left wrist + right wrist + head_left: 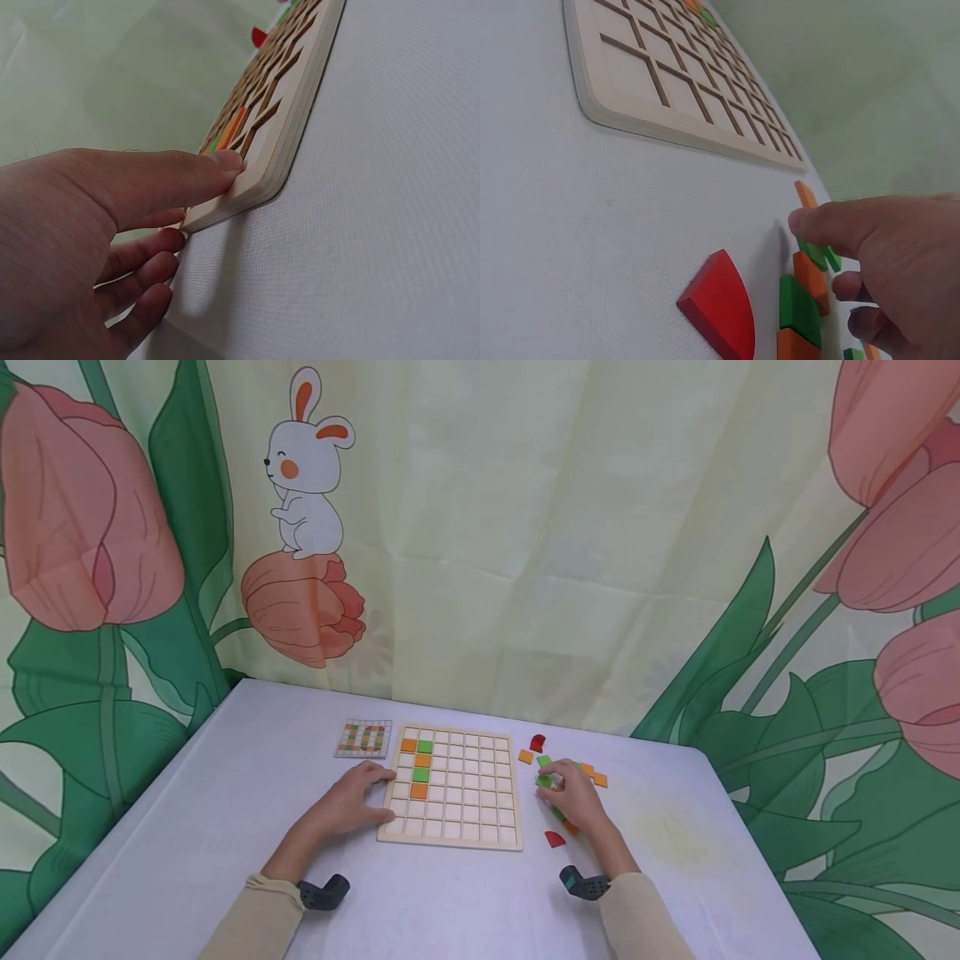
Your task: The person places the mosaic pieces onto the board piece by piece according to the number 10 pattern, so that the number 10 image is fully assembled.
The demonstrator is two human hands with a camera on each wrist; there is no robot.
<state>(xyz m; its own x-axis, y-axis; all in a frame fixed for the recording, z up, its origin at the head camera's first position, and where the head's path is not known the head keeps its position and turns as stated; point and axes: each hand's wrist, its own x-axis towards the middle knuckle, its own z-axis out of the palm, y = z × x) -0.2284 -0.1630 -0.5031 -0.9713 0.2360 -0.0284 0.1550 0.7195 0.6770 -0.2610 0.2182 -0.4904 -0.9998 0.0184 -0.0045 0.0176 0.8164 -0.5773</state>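
A wooden grid board (pixel 483 847) lies on the table, with several orange and green tiles set in its left columns. My left hand (pixel 352 797) rests at the board's left edge. In the left wrist view the thumb (pixel 202 176) presses on the rim near a corner, other fingers beside the edge. Right of the board, my right hand (pixel 576 793) pinches a green tile (pixel 543 782) between thumb and a finger. Loose tiles lie around and partly under this hand; in the right wrist view its thumb (pixel 817 225) hides some of them.
A small patterned card (pixel 363 738) lies beyond the board's left corner. Red curved pieces (pixel 537 742) (pixel 554 839) lie right of the board, with an orange tile (pixel 526 757) and others (pixel 601 781) nearby. A printed curtain (pixel 510 568) hangs behind the white-covered table (pixel 450 910).
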